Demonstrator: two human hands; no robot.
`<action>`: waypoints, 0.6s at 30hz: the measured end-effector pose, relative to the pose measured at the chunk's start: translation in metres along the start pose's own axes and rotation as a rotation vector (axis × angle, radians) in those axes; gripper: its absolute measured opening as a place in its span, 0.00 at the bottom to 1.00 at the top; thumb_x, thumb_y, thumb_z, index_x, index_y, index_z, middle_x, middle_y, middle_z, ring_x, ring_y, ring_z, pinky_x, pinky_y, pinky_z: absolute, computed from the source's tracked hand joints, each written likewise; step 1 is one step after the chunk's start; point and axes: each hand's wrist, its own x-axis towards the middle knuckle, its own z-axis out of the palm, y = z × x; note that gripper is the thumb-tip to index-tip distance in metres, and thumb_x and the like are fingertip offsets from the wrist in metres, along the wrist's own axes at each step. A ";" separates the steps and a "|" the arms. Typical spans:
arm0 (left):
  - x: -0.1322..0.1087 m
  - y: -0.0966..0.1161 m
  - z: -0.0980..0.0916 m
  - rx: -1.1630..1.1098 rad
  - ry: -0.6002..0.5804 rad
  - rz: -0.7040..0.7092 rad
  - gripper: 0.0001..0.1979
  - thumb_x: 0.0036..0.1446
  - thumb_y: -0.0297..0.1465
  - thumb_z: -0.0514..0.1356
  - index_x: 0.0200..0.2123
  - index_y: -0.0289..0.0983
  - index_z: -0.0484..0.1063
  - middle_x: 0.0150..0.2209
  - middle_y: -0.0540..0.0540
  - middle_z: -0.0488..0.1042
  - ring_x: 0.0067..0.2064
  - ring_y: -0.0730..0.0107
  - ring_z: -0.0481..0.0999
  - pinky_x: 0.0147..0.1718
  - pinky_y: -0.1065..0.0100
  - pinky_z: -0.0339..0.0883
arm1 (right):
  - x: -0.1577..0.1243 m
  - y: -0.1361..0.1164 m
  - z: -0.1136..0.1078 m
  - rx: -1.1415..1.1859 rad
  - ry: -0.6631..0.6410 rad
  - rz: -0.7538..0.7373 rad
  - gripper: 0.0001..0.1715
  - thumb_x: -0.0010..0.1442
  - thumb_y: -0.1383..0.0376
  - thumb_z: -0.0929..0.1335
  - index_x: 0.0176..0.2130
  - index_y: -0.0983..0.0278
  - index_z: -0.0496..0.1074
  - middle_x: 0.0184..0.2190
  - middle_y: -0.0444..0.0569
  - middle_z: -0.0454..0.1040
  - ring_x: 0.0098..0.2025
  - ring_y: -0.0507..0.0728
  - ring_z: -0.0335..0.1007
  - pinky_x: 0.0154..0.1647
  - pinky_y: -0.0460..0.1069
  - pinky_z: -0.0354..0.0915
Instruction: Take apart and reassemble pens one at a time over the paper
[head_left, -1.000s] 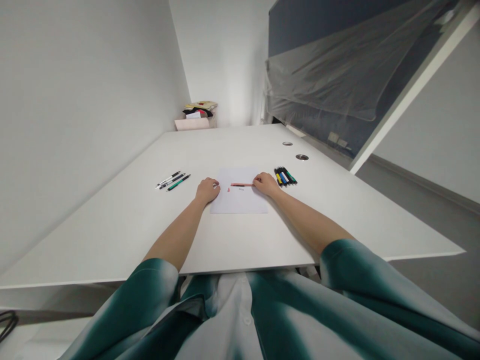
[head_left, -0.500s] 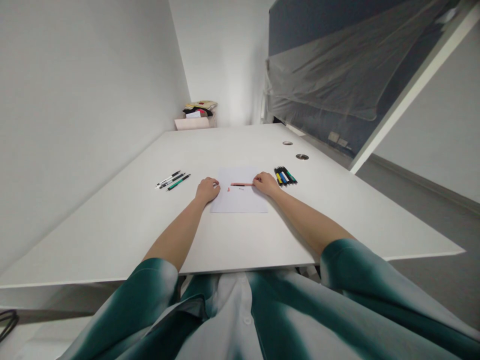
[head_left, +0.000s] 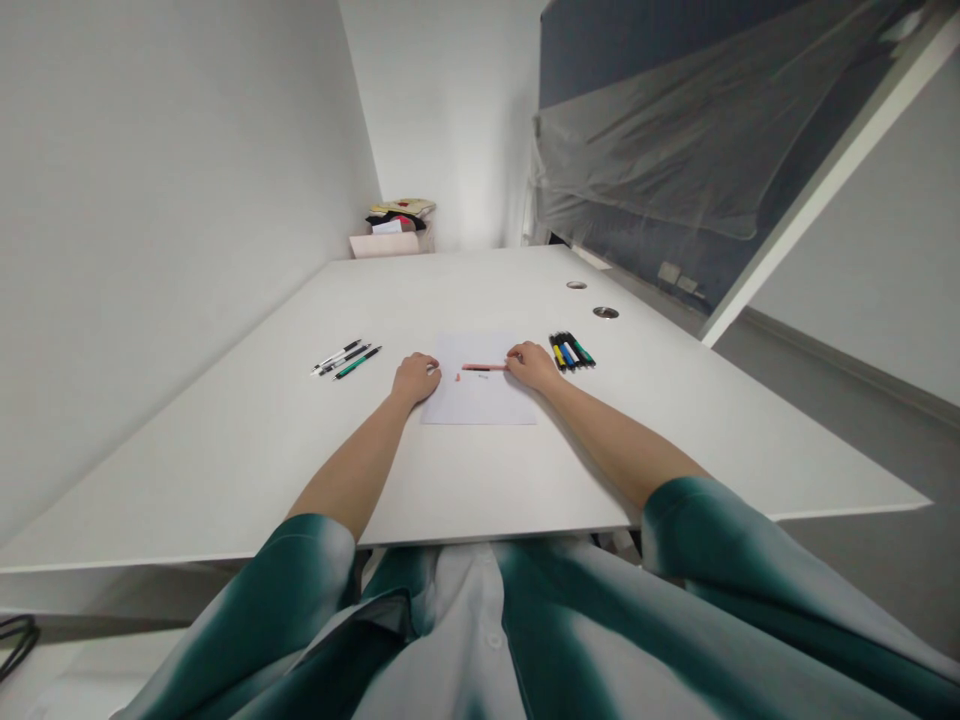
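Centrally, a plain white sheet of paper (head_left: 480, 405) is laid flat on a broad white tabletop (head_left: 480, 480). Across its upper half a slender salmon-pink rod with a dark strip (head_left: 484, 367) is set crosswise, its right end met by the fingertips of the right hand (head_left: 532, 366). Those fingers are drawn in close together, but whether the rod is pinched or only touched cannot be told. At the sheet's left edge the left hand (head_left: 415, 380) is rested, its fingers loosely curled, with thumb and forefinger slightly apart. Between the hands, just below the rod, a tiny pink piece (head_left: 457, 378) and a tiny thin greyish piece (head_left: 483, 377) are seen on the paper, the former farther left. Beyond the left hand, slim black, white and green pens (head_left: 358, 362) are laid slantwise; just beside the right hand, a row of black-ended pens with yellow, blue, white and green barrels (head_left: 568, 354) is placed.
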 end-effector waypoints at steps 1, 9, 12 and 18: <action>0.000 0.000 0.001 -0.006 0.008 0.005 0.16 0.60 0.34 0.55 0.47 0.38 0.78 0.52 0.39 0.74 0.55 0.54 0.72 0.57 0.56 0.65 | 0.000 -0.001 -0.001 -0.006 0.019 -0.003 0.18 0.64 0.64 0.64 0.49 0.66 0.78 0.48 0.57 0.75 0.50 0.62 0.68 0.52 0.52 0.60; -0.004 0.012 0.004 -0.055 0.116 0.215 0.15 0.60 0.31 0.56 0.48 0.37 0.76 0.51 0.40 0.75 0.54 0.55 0.72 0.57 0.54 0.64 | -0.006 -0.014 -0.004 -0.044 0.051 -0.299 0.15 0.61 0.67 0.65 0.42 0.67 0.79 0.42 0.57 0.74 0.46 0.61 0.66 0.50 0.52 0.59; -0.009 0.024 0.004 -0.036 0.125 0.342 0.15 0.59 0.31 0.56 0.47 0.38 0.77 0.50 0.41 0.75 0.53 0.55 0.71 0.56 0.54 0.65 | -0.010 -0.020 -0.003 -0.081 0.007 -0.405 0.15 0.62 0.68 0.65 0.42 0.67 0.80 0.41 0.56 0.74 0.44 0.61 0.66 0.47 0.52 0.59; -0.018 0.040 0.007 0.053 0.077 0.546 0.16 0.61 0.33 0.56 0.51 0.42 0.76 0.53 0.41 0.73 0.55 0.55 0.70 0.55 0.52 0.64 | -0.012 -0.025 -0.004 -0.154 -0.046 -0.458 0.17 0.64 0.67 0.64 0.44 0.67 0.81 0.39 0.56 0.75 0.42 0.60 0.67 0.45 0.52 0.58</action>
